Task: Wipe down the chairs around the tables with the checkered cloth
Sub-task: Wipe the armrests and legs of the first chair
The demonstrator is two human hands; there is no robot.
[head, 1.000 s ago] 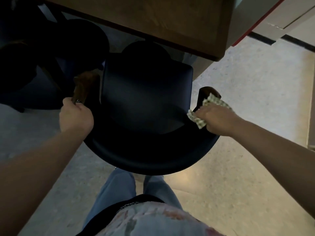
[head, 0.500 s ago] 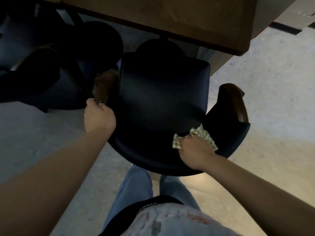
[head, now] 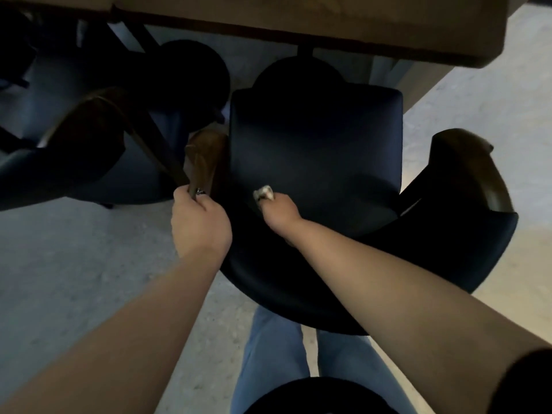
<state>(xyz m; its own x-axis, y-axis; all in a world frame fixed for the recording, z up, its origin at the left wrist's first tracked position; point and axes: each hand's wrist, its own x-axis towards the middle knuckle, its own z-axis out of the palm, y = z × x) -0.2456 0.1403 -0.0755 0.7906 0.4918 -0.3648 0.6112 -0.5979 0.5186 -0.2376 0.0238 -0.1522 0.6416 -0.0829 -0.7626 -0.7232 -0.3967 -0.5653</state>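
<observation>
Bunched cloth [head: 263, 193] on dark chair [head: 316, 150] (seat's rear)

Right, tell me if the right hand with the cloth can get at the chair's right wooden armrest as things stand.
Probably yes. The right hand holds the checkered cloth at the seat's rear left; the right armrest is uncovered, with only open seat between.

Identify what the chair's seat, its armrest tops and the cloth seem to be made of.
Seat: dark navy, smooth with a soft sheen, likely vinyl or leather-like upholstery. Armrest top: brown and glossy, apparently varnished wood. Cloth: pale fabric bunched in the right hand; too blurred to tell the weave.
</observation>
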